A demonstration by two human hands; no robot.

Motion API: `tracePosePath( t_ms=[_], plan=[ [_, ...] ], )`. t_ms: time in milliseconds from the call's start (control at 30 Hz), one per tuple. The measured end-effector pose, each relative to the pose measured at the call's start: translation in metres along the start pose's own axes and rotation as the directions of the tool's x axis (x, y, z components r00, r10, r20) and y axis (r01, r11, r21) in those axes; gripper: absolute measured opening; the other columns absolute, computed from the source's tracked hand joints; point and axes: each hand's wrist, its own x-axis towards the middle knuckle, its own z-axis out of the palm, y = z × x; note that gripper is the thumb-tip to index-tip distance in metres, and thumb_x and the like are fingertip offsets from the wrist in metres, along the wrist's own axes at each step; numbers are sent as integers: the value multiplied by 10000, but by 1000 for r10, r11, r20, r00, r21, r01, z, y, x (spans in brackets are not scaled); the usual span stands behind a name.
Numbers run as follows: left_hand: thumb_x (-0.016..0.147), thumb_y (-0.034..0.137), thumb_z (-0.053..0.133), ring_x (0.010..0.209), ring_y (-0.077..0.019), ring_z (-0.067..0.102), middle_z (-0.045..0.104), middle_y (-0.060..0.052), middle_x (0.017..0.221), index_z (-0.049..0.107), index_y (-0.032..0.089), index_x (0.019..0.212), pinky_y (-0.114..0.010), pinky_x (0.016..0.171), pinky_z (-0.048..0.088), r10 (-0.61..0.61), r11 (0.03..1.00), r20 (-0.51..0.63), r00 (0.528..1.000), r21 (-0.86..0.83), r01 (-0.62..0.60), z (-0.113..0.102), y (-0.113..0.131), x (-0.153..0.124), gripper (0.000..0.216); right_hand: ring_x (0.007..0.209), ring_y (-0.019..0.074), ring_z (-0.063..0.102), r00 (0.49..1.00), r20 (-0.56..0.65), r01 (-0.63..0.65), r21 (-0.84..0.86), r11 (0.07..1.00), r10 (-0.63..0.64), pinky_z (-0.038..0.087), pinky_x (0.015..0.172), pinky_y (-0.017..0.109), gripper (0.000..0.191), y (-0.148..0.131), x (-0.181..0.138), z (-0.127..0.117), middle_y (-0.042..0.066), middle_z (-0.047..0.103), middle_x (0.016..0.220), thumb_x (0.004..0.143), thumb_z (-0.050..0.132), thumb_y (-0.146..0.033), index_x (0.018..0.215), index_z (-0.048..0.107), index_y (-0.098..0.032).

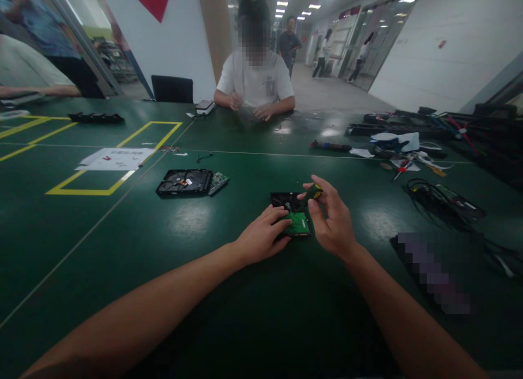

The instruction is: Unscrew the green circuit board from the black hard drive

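A hard drive (287, 203) with a green circuit board (300, 224) on its near part lies on the table in front of me. My left hand (267, 232) rests on its left side, fingers bent over the board and thumb along the near edge, holding it. Just above the drive's right side, my right hand (332, 218) grips a screwdriver (314, 192) by its dark green and yellow handle. The fingers curl around the handle; its shaft and tip cannot be made out.
Another hard drive (183, 182) lies to the left, beside a loose circuit board (219, 183). Papers (116, 159) lie inside yellow tape. On the right are cables (433, 196), a red screwdriver (402, 167) and a blurred-out dark object (437, 270). A person (255, 79) sits opposite.
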Motion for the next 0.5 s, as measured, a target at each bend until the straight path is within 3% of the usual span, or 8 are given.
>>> tracePosePath(
  t_ms=[233, 500],
  plan=[
    [986, 294, 663, 1478, -361, 496, 567, -182, 1475, 599, 175, 1348, -648, 1267, 369, 16, 1000, -13, 1000, 4, -16, 2, -1, 0, 386, 1128, 271, 698, 996, -77, 41, -57, 998, -45, 657, 957, 493, 461, -2, 3, 0, 83, 623, 1280, 1006, 645, -253, 1448, 574, -364],
    [986, 305, 665, 1471, -359, 503, 577, -170, 1463, 597, 187, 1349, -649, 1263, 377, 20, 1000, -15, 1000, 14, -20, 4, -3, 0, 387, 1098, 258, 697, 995, -63, 68, -98, 993, -74, 644, 946, 475, 472, -8, 5, -1, 78, 655, 1257, 1016, 613, -215, 1463, 577, -362]
  ],
)
